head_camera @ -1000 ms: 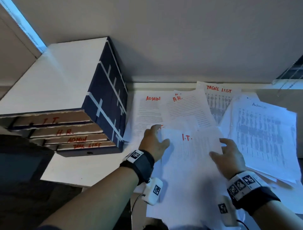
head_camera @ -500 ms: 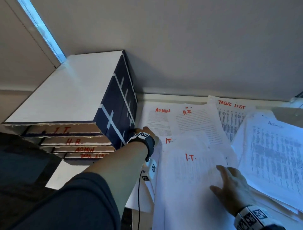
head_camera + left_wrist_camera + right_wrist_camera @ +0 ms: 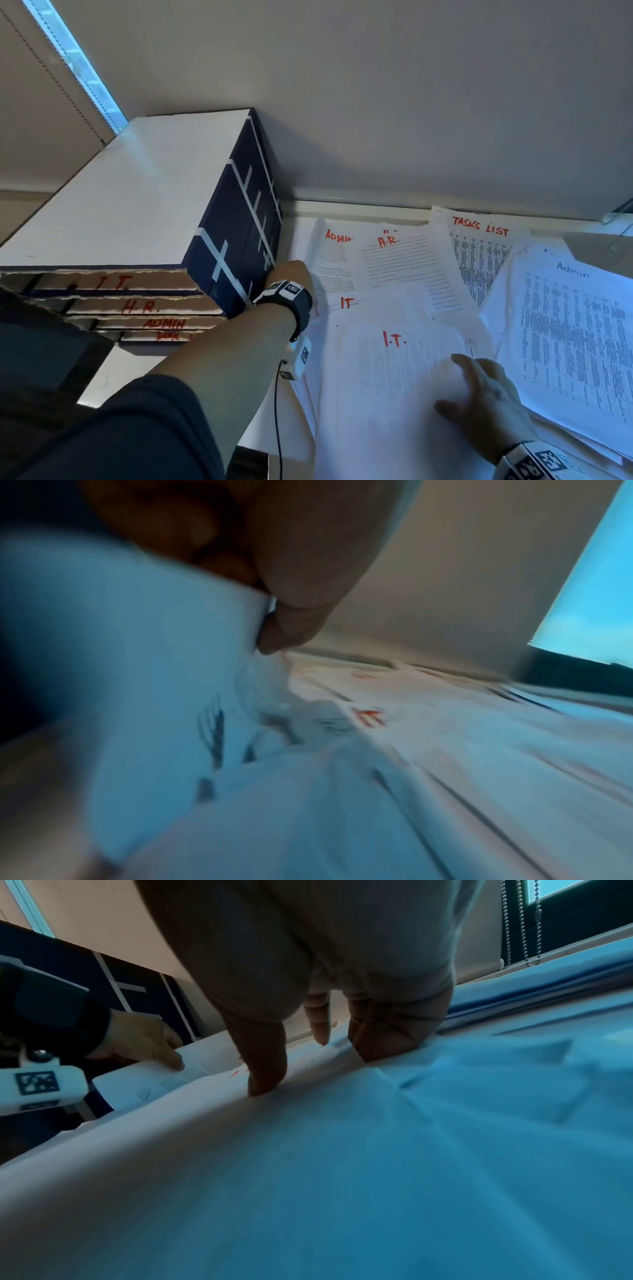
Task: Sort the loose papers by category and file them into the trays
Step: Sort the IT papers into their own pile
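Loose white papers cover the desk. The top sheet, marked I.T. (image 3: 394,363) in red, lies in the middle, and my right hand (image 3: 479,390) rests on its right part with fingers spread and fingertips (image 3: 265,1080) pressing down. My left hand (image 3: 291,274) reaches to the pile's left edge beside the tray stack (image 3: 137,305). There its thumb and fingers (image 3: 265,601) pinch the raised edge of a printed sheet (image 3: 137,669). The trays' fronts read I.T., H.R., ADMIN and a task list label.
Behind lie sheets marked ADMIN (image 3: 334,260), A.R. (image 3: 411,270) and TASKS LIST (image 3: 479,246), and another IT sheet (image 3: 346,303). An Admin table sheet (image 3: 575,329) tops a pile at the right. The wall runs close behind. A dark screen (image 3: 41,359) sits lower left.
My left hand left the I.T. sheet's top corner and went left and back to the pile's edge by the trays, taking hold of a sheet. My right hand slid nearer on the I.T. sheet.
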`<state>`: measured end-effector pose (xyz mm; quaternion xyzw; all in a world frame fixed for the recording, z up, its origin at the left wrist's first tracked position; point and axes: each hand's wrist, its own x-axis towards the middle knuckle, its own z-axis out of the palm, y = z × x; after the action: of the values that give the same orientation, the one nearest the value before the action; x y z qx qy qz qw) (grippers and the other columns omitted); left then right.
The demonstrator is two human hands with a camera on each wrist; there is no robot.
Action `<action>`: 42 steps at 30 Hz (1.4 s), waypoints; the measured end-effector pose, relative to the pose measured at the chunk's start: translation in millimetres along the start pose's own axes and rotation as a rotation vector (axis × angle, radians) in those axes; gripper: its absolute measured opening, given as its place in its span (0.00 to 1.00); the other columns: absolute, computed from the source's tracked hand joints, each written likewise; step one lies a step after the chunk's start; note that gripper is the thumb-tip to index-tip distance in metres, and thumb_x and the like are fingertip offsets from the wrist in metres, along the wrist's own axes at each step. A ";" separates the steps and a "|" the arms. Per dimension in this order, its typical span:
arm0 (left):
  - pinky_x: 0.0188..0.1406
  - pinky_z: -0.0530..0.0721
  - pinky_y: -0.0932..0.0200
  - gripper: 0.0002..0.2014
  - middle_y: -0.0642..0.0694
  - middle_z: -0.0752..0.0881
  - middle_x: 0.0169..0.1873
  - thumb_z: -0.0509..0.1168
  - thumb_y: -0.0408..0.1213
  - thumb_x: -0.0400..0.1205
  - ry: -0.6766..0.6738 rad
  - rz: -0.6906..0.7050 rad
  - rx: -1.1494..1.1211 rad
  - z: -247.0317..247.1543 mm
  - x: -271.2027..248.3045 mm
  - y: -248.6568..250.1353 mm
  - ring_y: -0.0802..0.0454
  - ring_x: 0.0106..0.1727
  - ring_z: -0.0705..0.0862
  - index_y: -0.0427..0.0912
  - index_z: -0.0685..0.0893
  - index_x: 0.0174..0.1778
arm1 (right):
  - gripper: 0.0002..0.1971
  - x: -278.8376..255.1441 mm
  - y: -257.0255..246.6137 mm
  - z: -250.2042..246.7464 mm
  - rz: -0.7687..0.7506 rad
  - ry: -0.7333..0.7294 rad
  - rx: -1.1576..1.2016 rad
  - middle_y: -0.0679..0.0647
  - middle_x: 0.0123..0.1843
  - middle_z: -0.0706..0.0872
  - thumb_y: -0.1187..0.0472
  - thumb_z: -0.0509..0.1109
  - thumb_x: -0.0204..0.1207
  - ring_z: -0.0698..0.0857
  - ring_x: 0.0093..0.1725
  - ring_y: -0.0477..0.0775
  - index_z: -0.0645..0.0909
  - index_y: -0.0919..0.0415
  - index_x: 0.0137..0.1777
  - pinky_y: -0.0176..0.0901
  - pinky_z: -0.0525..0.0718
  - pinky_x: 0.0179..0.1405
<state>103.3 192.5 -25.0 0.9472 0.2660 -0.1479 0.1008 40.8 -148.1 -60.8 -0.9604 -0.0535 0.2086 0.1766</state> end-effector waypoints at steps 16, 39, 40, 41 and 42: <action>0.64 0.83 0.41 0.19 0.37 0.74 0.66 0.60 0.43 0.84 0.000 -0.049 -0.285 30.4 -12.5 6.4 0.34 0.65 0.79 0.45 0.72 0.71 | 0.41 0.2 -2.0 0.4 0.005 -0.012 0.003 0.49 0.75 0.67 0.43 0.80 0.66 0.72 0.74 0.55 0.66 0.43 0.78 0.49 0.71 0.75; 0.66 0.81 0.45 0.40 0.26 0.75 0.70 0.76 0.37 0.71 -0.027 -0.355 -0.203 44.9 39.2 6.1 0.29 0.69 0.79 0.35 0.63 0.75 | 0.43 -3.3 -5.5 -8.6 -0.017 -0.021 0.073 0.47 0.76 0.63 0.45 0.77 0.72 0.67 0.77 0.53 0.58 0.47 0.83 0.45 0.67 0.80; 0.60 0.84 0.46 0.40 0.26 0.78 0.67 0.76 0.38 0.69 -0.044 -0.365 -0.211 41.8 41.4 6.1 0.30 0.66 0.82 0.35 0.62 0.74 | 0.43 -3.9 -3.9 -9.0 -0.012 -0.016 0.080 0.47 0.76 0.63 0.45 0.77 0.72 0.67 0.76 0.53 0.58 0.48 0.83 0.45 0.67 0.79; 0.59 0.85 0.46 0.40 0.27 0.79 0.68 0.74 0.39 0.70 -0.047 -0.365 -0.219 42.1 44.8 6.0 0.31 0.64 0.83 0.35 0.63 0.75 | 0.43 -4.3 -2.9 -9.0 -0.009 -0.009 0.084 0.47 0.76 0.63 0.45 0.77 0.72 0.67 0.76 0.53 0.59 0.49 0.83 0.45 0.67 0.79; 0.59 0.84 0.47 0.39 0.28 0.79 0.70 0.74 0.40 0.73 -0.037 -0.364 -0.244 40.1 45.1 6.4 0.32 0.65 0.83 0.34 0.63 0.77 | 0.44 -4.8 -2.6 -8.5 -0.009 -0.004 0.088 0.47 0.76 0.63 0.45 0.77 0.72 0.67 0.76 0.53 0.59 0.50 0.83 0.44 0.67 0.79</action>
<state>134.4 197.7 -76.9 0.8614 0.4467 -0.1475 0.1913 39.8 -149.3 -50.8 -0.9511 -0.0491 0.2119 0.2193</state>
